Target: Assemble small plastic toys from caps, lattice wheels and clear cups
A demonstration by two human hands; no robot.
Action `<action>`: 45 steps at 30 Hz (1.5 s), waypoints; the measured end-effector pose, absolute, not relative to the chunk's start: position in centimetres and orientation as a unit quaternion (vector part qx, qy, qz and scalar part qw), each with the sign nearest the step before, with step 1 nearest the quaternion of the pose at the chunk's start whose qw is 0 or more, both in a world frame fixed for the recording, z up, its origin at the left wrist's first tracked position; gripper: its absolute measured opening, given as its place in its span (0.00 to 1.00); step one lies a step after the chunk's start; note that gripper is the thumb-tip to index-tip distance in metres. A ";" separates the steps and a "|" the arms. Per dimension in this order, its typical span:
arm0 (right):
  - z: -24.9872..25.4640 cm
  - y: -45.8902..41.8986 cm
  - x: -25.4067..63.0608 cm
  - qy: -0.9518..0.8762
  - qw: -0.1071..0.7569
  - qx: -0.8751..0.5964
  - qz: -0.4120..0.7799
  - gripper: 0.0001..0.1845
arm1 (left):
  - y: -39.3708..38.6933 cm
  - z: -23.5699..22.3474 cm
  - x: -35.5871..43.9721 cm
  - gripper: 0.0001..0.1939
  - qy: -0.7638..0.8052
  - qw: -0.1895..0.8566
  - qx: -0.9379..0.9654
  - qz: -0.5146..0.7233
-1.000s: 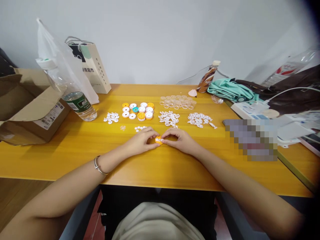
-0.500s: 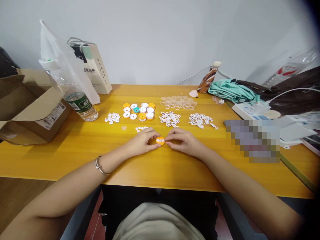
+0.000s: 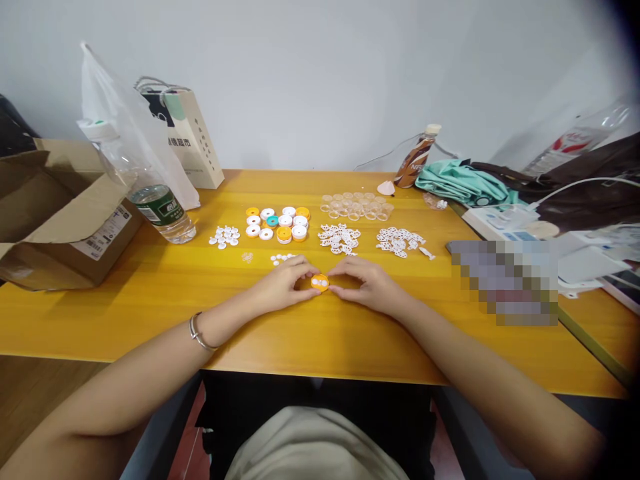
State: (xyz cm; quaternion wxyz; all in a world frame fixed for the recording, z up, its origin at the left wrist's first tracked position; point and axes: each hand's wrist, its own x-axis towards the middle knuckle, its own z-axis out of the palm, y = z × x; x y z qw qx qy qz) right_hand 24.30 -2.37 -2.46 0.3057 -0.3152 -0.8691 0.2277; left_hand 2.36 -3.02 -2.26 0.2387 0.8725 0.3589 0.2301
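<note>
Between my two hands, near the middle of the table, is a small round orange case (image 3: 320,283) with white round pieces in it. My left hand (image 3: 291,283) pinches its left edge between thumb and fingers. From the other side, the thumb and fingers of my right hand (image 3: 364,283) close on its right edge. Just beyond my left hand lie several small white discs (image 3: 283,258). Farther back is a group of white, orange and teal round cases (image 3: 285,221). White leaf-like openwork pieces (image 3: 340,239) lie beyond my right hand.
Clear round covers (image 3: 356,206) stand at the back, with more white openwork pieces (image 3: 400,241) to the right. White round parts (image 3: 224,237) lie left. A water bottle (image 3: 163,210) and cardboard box (image 3: 75,227) flank the left; a power strip (image 3: 505,223) lies right.
My right fingers have shifted slightly, from over the white pieces to the case's right edge. The white pieces now show more plainly. My left hand stays in place.
</note>
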 end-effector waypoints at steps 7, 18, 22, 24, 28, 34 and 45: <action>-2.8 -2.5 23.6 -0.752 0.328 -0.420 0.388 0.12 | -2.9 -1.9 2.2 0.16 0.313 0.224 0.895 0.225; -2.6 -3.2 23.1 -0.525 0.320 -0.349 0.707 0.17 | -3.1 -1.4 2.1 0.18 0.263 0.204 0.910 0.245; -2.4 -3.1 23.2 -0.492 0.320 -0.360 0.725 0.17 | -3.2 -1.4 2.1 0.18 0.276 0.194 0.905 0.261; -2.4 -3.1 23.2 -0.486 0.325 -0.367 0.724 0.17 | -3.2 -1.4 2.1 0.17 0.285 0.190 0.899 0.271; -2.3 -3.1 23.2 -0.481 0.331 -0.378 0.719 0.18 | -3.1 -1.6 2.0 0.15 0.305 0.194 0.888 0.285; -2.1 -3.2 23.3 -0.462 0.311 -0.392 0.732 0.16 | -2.9 -1.8 2.0 0.14 0.322 0.228 0.871 0.293; -2.7 -3.4 22.3 -0.465 0.351 -0.410 0.702 0.17 | -3.1 -2.2 3.3 0.11 0.380 0.364 0.778 0.344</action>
